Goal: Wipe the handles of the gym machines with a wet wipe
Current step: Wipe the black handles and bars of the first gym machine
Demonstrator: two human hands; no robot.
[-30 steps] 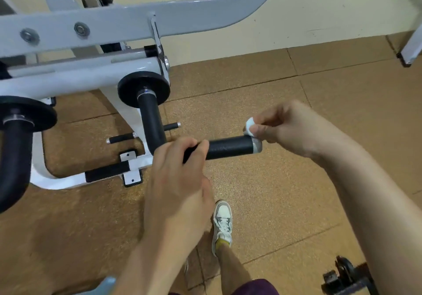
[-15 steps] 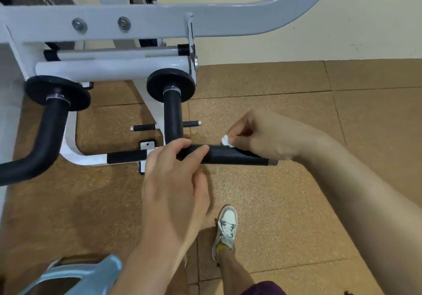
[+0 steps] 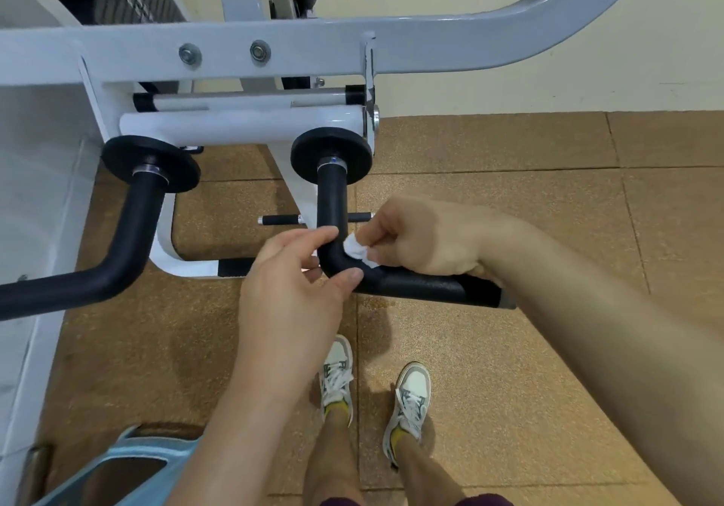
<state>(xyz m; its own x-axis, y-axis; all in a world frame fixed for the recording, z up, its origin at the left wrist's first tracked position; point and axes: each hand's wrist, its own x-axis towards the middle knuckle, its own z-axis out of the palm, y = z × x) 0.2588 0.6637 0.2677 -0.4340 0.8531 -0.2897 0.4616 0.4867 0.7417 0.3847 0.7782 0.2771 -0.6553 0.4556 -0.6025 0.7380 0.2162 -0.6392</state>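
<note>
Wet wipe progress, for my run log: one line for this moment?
right hand: wet wipe at handle bend | left hand: steadying handle

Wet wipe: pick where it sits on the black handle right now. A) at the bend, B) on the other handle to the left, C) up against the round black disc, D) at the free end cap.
A: the right hand presses the wet wipe onto the inside of the handle bend, while the left hand grips that same bend.
</note>
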